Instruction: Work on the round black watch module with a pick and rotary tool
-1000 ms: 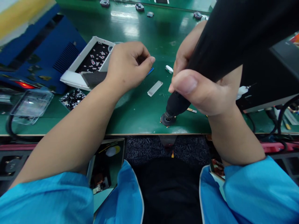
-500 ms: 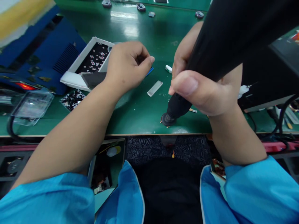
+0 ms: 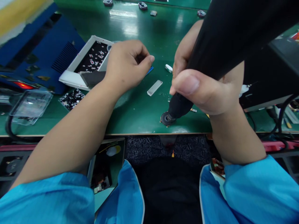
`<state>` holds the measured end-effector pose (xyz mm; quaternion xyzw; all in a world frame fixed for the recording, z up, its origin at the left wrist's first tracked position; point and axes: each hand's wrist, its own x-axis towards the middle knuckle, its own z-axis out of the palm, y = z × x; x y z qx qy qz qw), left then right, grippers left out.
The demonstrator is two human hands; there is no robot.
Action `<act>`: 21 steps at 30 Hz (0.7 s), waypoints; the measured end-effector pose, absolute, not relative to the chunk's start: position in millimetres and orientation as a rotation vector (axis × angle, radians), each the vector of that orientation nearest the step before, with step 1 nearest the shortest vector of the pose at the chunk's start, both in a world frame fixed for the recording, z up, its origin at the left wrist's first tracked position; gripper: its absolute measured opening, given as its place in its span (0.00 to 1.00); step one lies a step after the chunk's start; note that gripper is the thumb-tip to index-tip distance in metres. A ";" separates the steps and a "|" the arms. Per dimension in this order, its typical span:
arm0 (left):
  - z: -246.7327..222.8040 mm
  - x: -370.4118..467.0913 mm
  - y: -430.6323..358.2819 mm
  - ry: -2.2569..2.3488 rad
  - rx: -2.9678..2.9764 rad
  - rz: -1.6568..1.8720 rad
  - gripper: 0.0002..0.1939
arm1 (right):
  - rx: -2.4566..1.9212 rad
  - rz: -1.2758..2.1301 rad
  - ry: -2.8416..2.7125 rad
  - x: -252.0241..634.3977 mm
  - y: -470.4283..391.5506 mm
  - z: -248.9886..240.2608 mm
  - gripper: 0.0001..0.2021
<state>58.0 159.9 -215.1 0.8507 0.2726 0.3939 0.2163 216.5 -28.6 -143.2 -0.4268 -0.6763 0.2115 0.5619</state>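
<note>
My right hand (image 3: 203,84) is wrapped round a thick black tool (image 3: 219,40), which slants down to the left. Its narrow tip meets a small round dark part (image 3: 166,119) lying near the front edge of the green table (image 3: 133,116). My left hand (image 3: 128,65) is closed above the table beside the white tray; thumb and fingers are pressed together, and whatever they may hold is hidden. A blue stick (image 3: 149,71) shows just past that thumb. Between the hands lies a small clear bar (image 3: 154,87), with a white-capped item (image 3: 168,68) behind it.
At left stand a blue machine (image 3: 44,59), a white tray (image 3: 67,77) of small parts, a bag of black pieces (image 3: 71,99) and a clear plastic box (image 3: 31,104). A black box (image 3: 268,74) and cables are at right. Small parts lie at the back.
The tool's tip has shifted slightly up and right, showing more of the round part. My left hand has hardly moved.
</note>
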 end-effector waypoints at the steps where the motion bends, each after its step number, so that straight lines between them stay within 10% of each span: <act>1: -215.2 58.3 159.6 0.758 2.345 1.090 0.18 | -1.005 0.509 -1.579 216.6 -28.9 -142.7 0.16; 21: -218.7 59.5 161.4 0.811 2.360 1.063 0.17 | -0.942 0.580 -1.541 220.5 -27.4 -144.1 0.09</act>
